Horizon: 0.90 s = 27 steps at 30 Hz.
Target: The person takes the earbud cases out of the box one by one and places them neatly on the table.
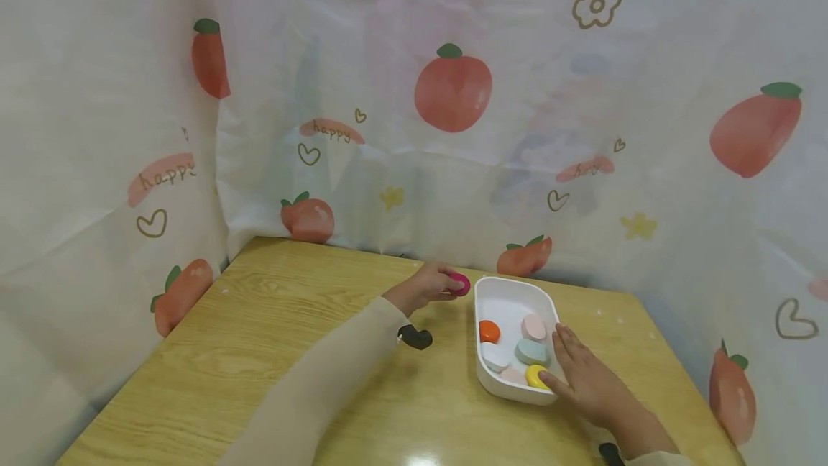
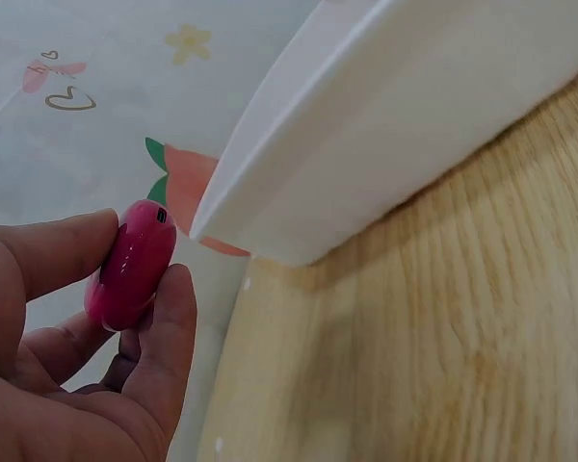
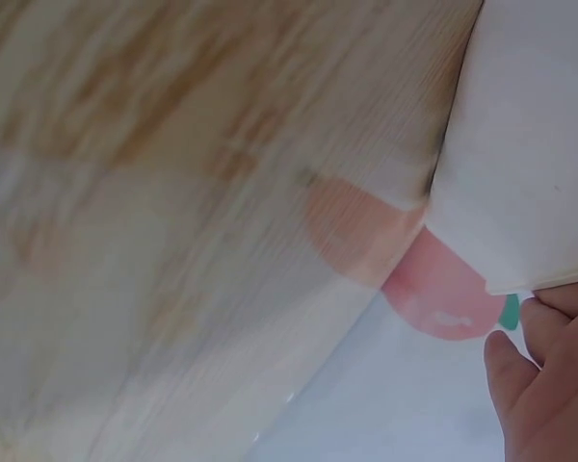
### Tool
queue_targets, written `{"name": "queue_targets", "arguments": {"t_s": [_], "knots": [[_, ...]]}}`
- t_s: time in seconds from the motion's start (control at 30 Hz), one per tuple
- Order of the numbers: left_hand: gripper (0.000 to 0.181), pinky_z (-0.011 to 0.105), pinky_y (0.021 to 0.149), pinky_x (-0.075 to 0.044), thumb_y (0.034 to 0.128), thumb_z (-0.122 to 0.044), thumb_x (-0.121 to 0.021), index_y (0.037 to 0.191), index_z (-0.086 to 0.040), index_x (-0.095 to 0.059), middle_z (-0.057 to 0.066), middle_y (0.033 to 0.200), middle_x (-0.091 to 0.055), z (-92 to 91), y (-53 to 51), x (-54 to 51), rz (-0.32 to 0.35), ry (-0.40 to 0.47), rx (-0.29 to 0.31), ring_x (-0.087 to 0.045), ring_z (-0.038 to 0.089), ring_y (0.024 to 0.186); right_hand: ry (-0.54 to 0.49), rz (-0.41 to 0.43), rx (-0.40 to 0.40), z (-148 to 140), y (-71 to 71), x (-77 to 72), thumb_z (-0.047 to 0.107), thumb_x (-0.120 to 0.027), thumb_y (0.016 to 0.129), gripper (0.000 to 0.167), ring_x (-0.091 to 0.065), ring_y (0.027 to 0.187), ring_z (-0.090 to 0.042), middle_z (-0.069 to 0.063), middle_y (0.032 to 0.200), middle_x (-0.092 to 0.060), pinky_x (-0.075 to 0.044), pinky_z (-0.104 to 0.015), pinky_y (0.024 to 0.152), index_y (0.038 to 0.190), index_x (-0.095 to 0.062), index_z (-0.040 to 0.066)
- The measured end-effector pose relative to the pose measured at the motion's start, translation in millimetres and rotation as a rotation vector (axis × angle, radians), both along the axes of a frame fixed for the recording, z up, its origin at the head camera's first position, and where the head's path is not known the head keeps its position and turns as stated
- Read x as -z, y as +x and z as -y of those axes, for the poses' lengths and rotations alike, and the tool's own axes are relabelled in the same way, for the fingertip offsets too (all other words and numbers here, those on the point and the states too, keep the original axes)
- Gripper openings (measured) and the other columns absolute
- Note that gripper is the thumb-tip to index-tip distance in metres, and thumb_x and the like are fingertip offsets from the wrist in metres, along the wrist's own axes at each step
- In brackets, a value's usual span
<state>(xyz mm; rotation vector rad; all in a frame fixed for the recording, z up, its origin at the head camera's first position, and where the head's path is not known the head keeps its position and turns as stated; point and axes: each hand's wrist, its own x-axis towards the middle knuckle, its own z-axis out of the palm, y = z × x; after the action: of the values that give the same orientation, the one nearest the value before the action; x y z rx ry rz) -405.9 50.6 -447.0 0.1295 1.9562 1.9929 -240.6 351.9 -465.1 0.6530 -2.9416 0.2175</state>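
Observation:
Between thumb and fingers, the left hand (image 1: 432, 283) pinches a magenta rounded case (image 1: 460, 285) just left of the white tray (image 1: 515, 394). In the left wrist view the hand (image 2: 87, 356) grips the glossy case (image 2: 133, 265), whose small port faces up, beside the tray's wall (image 2: 366, 144). The right hand (image 1: 591, 383), fingers extended, rests along the tray's right rim. In the right wrist view its fingertips (image 3: 549, 356) touch the tray's side (image 3: 520, 144). Inside the tray lie an orange piece (image 1: 489, 331), a yellow one (image 1: 537, 377), a grey-green one (image 1: 532, 352), and several white and pink ones.
The tray stands on a wood-grain table (image 1: 259, 322) toward its far right part. A white curtain (image 1: 388, 92) printed with fruit, hearts and flowers hangs behind and along both sides of the table. Dark straps show at both wrists.

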Motion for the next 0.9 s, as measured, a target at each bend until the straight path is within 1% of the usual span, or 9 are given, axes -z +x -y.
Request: {"name": "queue_targets", "arguments": {"t_s": [0.07, 0.1, 0.17, 0.2, 0.3, 0.47, 0.63, 0.73, 0.9], "knots": [[0.028, 0.037, 0.08, -0.057, 0.0865, 0.002, -0.071, 0.112, 0.008, -0.061, 0.016, 0.101, -0.063, 2.9, 3.0, 6.2, 0.018, -0.003, -0.002, -0.066, 0.027, 0.09, -0.01, 0.01, 0.004, -1, 2.3, 3.4, 0.05, -0.051, 0.098, 0.082, -0.017, 0.142, -0.043, -0.028, 0.155, -0.019, -0.003, -0.035, 0.116, 0.146, -0.028, -0.013], [0.029, 0.037, 0.08, -0.057, 0.0865, 0.002, -0.071, 0.113, 0.008, -0.061, 0.016, 0.102, -0.063, 4.5, 4.3, 8.9, 0.028, -0.002, -0.005, -0.066, 0.027, 0.09, -0.008, 0.016, 0.006, -1, 3.2, 4.9, 0.05, -0.05, 0.098, 0.082, -0.017, 0.142, -0.043, -0.028, 0.155, -0.019, 0.003, -0.026, 0.114, 0.146, -0.028, -0.013], [0.029, 0.036, 0.079, -0.057, 0.0866, 0.002, -0.071, 0.113, 0.007, -0.06, 0.016, 0.102, -0.062, 7.6, 6.6, 13.8, 0.038, -0.002, -0.011, -0.066, 0.027, 0.091, -0.003, 0.02, 0.009, -1, 3.7, 6.8, 0.051, -0.049, 0.099, 0.082, -0.015, 0.142, -0.043, -0.027, 0.155, -0.018, 0.012, -0.011, 0.102, 0.146, -0.027, -0.012], [0.029, 0.037, 0.08, -0.057, 0.0864, 0.003, -0.071, 0.113, 0.007, -0.06, 0.017, 0.103, -0.062, 9.1, 7.0, 15.8, 0.044, 0.006, -0.013, -0.065, 0.028, 0.092, 0.001, 0.015, 0.007, -1, 3.4, 7.3, 0.051, -0.049, 0.099, 0.082, -0.015, 0.142, -0.043, -0.027, 0.155, -0.018, 0.013, -0.009, 0.1, 0.146, -0.027, -0.013], [0.029, 0.038, 0.082, -0.056, 0.0871, 0.003, -0.07, 0.114, 0.008, -0.059, 0.018, 0.104, -0.062, 13.5, 6.8, 19.2, 0.04, 0.019, -0.011, -0.065, 0.029, 0.094, 0.008, 0.003, 0.007, -1, 1.6, 7.0, 0.051, -0.048, 0.099, 0.082, -0.015, 0.142, -0.042, -0.027, 0.155, -0.018, 0.014, -0.008, 0.1, 0.146, -0.028, -0.013], [0.031, 0.037, 0.081, -0.057, 0.0868, 0.002, -0.071, 0.115, 0.007, -0.058, 0.018, 0.105, -0.061, 19.7, 4.4, 21.0, 0.032, -0.006, -0.011, -0.064, 0.029, 0.095, 0.009, 0.001, 0.011, -1, -1.4, 5.9, 0.052, -0.047, 0.099, 0.083, -0.014, 0.143, -0.041, -0.027, 0.156, -0.017, 0.014, -0.009, 0.1, 0.146, -0.027, -0.013], [0.032, 0.036, 0.079, -0.057, 0.0859, 0.002, -0.072, 0.115, 0.006, -0.059, 0.017, 0.108, -0.06, 27.2, 4.0, 22.9, 0.045, -0.029, 0.006, -0.065, 0.028, 0.095, 0.006, 0.006, 0.008, -1, -2.0, 5.5, 0.051, -0.048, 0.099, 0.083, -0.014, 0.143, -0.042, -0.027, 0.156, -0.017, 0.014, -0.008, 0.1, 0.146, -0.025, -0.013], [0.032, 0.035, 0.079, -0.057, 0.0861, 0.002, -0.072, 0.115, 0.006, -0.059, 0.017, 0.107, -0.061, 31.6, 3.7, 25.4, 0.039, -0.038, 0.017, -0.066, 0.028, 0.093, 0.003, 0.007, 0.013, -1, -2.5, 4.6, 0.051, -0.047, 0.099, 0.083, -0.013, 0.143, -0.041, -0.027, 0.156, -0.016, 0.014, -0.009, 0.1, 0.147, -0.025, -0.012], [0.03, 0.035, 0.079, -0.057, 0.0854, 0.006, -0.07, 0.113, 0.008, -0.059, 0.02, 0.104, -0.062, 38.9, 4.6, 32.1, 0.057, -0.009, 0.03, -0.067, 0.029, 0.093, -0.003, 0.015, 0.015, 0, -2.2, 4.5, 0.051, -0.048, 0.099, 0.083, -0.013, 0.143, -0.041, -0.027, 0.156, -0.017, 0.014, -0.008, 0.099, 0.146, -0.026, -0.013]]}}
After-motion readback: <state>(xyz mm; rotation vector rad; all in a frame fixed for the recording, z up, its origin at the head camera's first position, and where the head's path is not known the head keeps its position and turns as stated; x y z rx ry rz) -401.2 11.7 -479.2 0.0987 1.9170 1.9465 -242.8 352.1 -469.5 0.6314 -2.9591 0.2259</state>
